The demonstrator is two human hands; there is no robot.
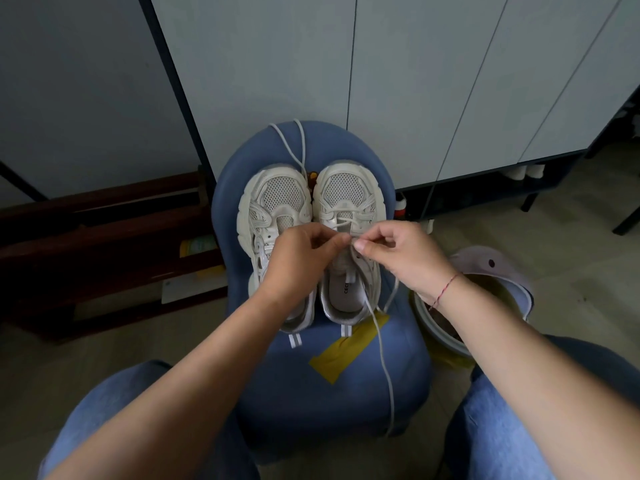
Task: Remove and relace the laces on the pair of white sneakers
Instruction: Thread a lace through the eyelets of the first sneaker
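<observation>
**Relacing the right sneaker, low rows**

The right sneaker (346, 202) sits toe-away on the blue stool (346, 393) between my knees, touching the left sneaker (277, 199) beside it. My left hand (304, 258) and right hand (398, 254) meet over its tongue. On each, the thumb and forefinger are closed in a pinch on the lace (382, 358) just below the one crossing already threaded near the toe, and the other fingers are loosely curled. The rest of that lace trails off the stool's front edge.

I judge this to be early relacing: one row in, the upper eyelets bare. The left sneaker looks unlaced, and its loose lace (289, 147) lies over the stool's far rim. Next I need to feed the tip through the following eyelet and draw the slack up evenly.

My own hands hide the eyelets, so I cannot tell which one the tip is at. A strip of yellow tape (346, 348) lies under the trailing lace. A lilac cap (491, 268) rests on a bucket (440, 327) near my right wrist, and grey cabinet doors (415, 81) stand behind.
</observation>
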